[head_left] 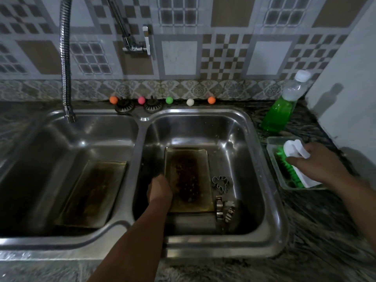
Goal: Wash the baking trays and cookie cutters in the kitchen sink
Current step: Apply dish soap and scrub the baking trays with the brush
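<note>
The double sink (262, 159) fills the middle of the frame. One baking tray (89, 192) lies in its left basin, another (189, 178) in the right basin. There the left hand (159, 190) grips the tray's left edge, cookie cutters (220, 183) just right of it. At right, the right hand's (317, 163) fingers curl round a white-handled brush (295, 153) in a clear tub (273, 157) on the bench.

You are looking at two sink basins (85, 127) (240, 127), two baking trays (91, 192) (188, 178), three cookie cutters (220, 183) (219, 207) (230, 211), five small balls (113, 99) (141, 100) (169, 100) (190, 102) (211, 100), two drain strainers (124, 106) (153, 105), one soap bottle (282, 106), one scrub brush (293, 161), one clear tub (272, 142), and two hands (159, 190) (317, 161).
</note>
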